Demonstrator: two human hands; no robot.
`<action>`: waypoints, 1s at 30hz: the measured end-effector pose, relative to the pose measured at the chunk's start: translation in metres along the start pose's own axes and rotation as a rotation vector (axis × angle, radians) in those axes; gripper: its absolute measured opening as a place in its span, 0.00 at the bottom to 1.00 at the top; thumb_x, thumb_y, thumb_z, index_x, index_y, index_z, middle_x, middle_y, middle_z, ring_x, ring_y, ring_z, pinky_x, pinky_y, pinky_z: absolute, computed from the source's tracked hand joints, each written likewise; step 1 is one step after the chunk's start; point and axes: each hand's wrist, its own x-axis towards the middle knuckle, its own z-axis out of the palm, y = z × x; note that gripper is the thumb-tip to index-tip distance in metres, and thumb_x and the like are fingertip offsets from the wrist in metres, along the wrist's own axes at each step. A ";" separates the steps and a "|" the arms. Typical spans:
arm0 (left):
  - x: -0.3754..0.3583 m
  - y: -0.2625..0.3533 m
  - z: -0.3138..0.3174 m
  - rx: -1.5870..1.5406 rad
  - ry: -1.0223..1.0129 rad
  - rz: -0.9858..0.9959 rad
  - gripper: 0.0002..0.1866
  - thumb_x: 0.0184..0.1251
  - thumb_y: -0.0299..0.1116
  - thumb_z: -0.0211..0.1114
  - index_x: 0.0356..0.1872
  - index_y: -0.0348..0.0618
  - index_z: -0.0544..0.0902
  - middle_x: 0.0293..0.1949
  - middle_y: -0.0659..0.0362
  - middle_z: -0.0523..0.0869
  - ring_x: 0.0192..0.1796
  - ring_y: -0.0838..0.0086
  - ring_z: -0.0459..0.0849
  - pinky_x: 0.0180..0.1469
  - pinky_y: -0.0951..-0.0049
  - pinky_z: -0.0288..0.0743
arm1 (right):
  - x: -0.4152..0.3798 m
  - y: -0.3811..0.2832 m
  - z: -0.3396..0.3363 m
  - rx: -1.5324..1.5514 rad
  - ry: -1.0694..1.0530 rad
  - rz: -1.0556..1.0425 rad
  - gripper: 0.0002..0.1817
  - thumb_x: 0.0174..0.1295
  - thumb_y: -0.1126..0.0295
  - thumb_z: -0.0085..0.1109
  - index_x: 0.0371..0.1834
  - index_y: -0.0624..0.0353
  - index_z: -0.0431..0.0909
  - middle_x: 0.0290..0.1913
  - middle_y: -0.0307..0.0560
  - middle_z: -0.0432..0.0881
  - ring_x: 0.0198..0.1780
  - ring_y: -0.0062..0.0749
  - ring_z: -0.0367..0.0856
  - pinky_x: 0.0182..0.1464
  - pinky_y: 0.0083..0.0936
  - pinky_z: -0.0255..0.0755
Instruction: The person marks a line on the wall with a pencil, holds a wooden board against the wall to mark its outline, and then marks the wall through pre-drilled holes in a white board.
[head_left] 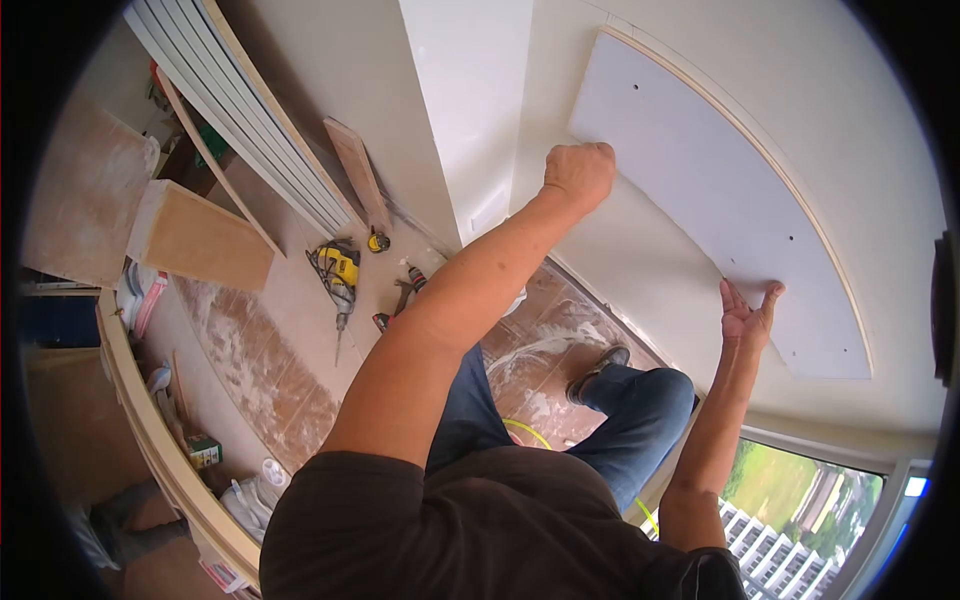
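A long white board (690, 160) with a pale wood edge and several dark holes in its face lies against the wall. My left hand (580, 175) is clenched in a fist at its lower left edge, knuckles toward the board, with no object showing in it. Farther right along the lower edge is my right hand (746, 318), palm up, with thumb and fingers spread and fingertips against the board.
On the floor at left lie a yellow-and-black power drill (340, 268) with a long bit and a tape measure (378, 240). Long white panels (240, 110) and a wooden plank (357, 172) lean nearby. A window (800, 500) is at lower right.
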 end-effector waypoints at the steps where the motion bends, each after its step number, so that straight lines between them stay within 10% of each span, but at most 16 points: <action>1: 0.003 0.001 0.002 -0.068 0.011 -0.051 0.10 0.71 0.32 0.59 0.31 0.39 0.81 0.20 0.57 0.80 0.22 0.67 0.80 0.25 0.62 0.69 | -0.001 0.000 -0.002 -0.006 -0.001 -0.005 0.59 0.52 0.42 0.74 0.77 0.61 0.47 0.72 0.72 0.56 0.67 0.80 0.62 0.65 0.56 0.73; 6: 0.022 0.010 -0.009 -1.518 -0.169 -1.067 0.09 0.74 0.32 0.58 0.33 0.38 0.80 0.16 0.66 0.70 0.16 0.74 0.66 0.27 0.66 0.65 | -0.003 0.000 0.004 0.009 0.030 -0.003 0.60 0.52 0.41 0.73 0.77 0.62 0.47 0.72 0.73 0.56 0.68 0.80 0.62 0.65 0.57 0.73; 11: 0.018 -0.002 -0.024 -1.814 -0.342 -1.233 0.09 0.74 0.32 0.57 0.36 0.38 0.79 0.15 0.67 0.68 0.16 0.75 0.65 0.28 0.67 0.65 | -0.005 0.001 0.003 -0.023 -0.037 -0.025 0.60 0.53 0.40 0.72 0.78 0.61 0.44 0.73 0.74 0.53 0.69 0.82 0.60 0.65 0.56 0.72; 14: 0.018 -0.002 -0.025 -1.740 -0.401 -1.206 0.09 0.75 0.33 0.57 0.37 0.38 0.79 0.15 0.68 0.67 0.15 0.75 0.64 0.29 0.68 0.65 | -0.004 0.000 0.001 -0.015 -0.051 -0.020 0.60 0.54 0.40 0.71 0.78 0.61 0.45 0.74 0.73 0.52 0.70 0.82 0.58 0.66 0.56 0.72; 17: 0.002 0.008 -0.010 -0.140 -0.044 -0.136 0.10 0.75 0.32 0.55 0.40 0.36 0.81 0.20 0.58 0.81 0.21 0.69 0.80 0.28 0.61 0.70 | 0.001 0.002 -0.002 -0.016 -0.074 -0.022 0.60 0.54 0.39 0.71 0.78 0.61 0.44 0.75 0.73 0.50 0.70 0.83 0.57 0.66 0.57 0.71; 20: -0.011 0.003 -0.013 0.112 -0.042 0.075 0.13 0.72 0.35 0.58 0.32 0.37 0.81 0.24 0.48 0.86 0.30 0.54 0.87 0.31 0.53 0.75 | 0.002 0.001 -0.004 -0.024 -0.098 -0.025 0.61 0.54 0.38 0.70 0.79 0.61 0.42 0.76 0.73 0.48 0.70 0.84 0.57 0.66 0.57 0.70; 30: -0.076 0.003 -0.056 -0.831 0.043 -0.424 0.15 0.70 0.36 0.59 0.33 0.31 0.83 0.21 0.50 0.82 0.23 0.61 0.80 0.29 0.62 0.75 | 0.003 0.004 -0.006 -0.040 -0.123 -0.037 0.60 0.58 0.38 0.67 0.79 0.62 0.41 0.75 0.72 0.51 0.70 0.84 0.56 0.66 0.57 0.69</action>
